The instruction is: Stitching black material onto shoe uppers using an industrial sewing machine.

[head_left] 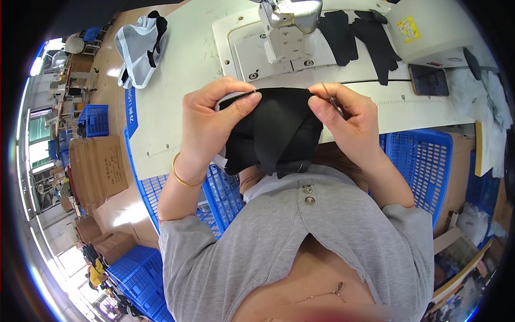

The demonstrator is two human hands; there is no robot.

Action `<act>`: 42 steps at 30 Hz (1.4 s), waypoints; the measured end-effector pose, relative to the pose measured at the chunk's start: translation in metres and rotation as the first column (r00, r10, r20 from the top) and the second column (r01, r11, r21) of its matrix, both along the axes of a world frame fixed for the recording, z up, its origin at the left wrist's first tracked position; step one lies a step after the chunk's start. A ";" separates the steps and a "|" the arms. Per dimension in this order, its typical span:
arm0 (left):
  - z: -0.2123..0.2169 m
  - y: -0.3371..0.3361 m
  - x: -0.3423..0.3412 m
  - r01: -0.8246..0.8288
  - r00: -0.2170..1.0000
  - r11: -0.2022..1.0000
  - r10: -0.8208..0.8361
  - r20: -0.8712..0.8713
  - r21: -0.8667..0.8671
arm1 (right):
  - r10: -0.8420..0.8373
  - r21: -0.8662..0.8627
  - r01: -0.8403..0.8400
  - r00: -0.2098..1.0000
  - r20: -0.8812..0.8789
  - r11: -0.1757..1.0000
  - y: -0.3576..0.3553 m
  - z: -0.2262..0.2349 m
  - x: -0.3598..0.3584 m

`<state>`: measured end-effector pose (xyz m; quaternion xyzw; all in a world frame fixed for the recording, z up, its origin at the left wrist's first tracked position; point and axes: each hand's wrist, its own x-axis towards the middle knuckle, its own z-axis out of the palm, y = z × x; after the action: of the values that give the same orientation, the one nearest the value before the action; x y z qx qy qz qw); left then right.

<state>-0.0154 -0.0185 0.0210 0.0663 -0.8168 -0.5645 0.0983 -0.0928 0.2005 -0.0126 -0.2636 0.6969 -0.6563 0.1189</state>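
Observation:
Between my two hands a black fabric piece [276, 126] is stretched by its upper edge, its folds hanging down toward my lap. My left hand [210, 115] pinches the left corner between thumb and fingers, where a strip of light lining shows. The right corner is pinched by my right hand [351, 114]. A small dark metal tool [336, 105], perhaps thread snips, is tucked in that same hand and partly hidden by the fingers. Just beyond the fabric stands a white sewing machine [281, 40].
Black cut pieces [338, 37] lie right of the machine, near a dark phone [429, 80]. A white-and-black fabric bundle [140, 51] rests at the table's far left. Blue plastic crates [421, 166] flank my lap. Cardboard boxes [99, 169] stand on the floor at left.

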 end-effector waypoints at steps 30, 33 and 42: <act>0.002 0.004 -0.001 0.025 0.999 1.000 -0.025 0.029 0.008 | -0.127 -0.090 0.120 0.989 -0.077 0.989 -0.004 -0.011 0.003; 0.002 0.005 0.000 0.031 0.999 1.000 -0.031 0.017 0.002 | -0.142 -0.114 0.136 0.989 -0.046 0.984 -0.005 -0.014 0.004; 0.006 0.006 -0.002 0.064 0.998 0.998 -0.064 0.008 -0.010 | -0.117 -0.150 0.126 0.991 0.069 0.981 -0.003 -0.004 0.000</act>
<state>-0.0173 -0.0125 0.0274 0.0415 -0.8219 -0.5629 0.0774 -0.0924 0.1971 -0.0168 -0.2094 0.6550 -0.7218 0.0787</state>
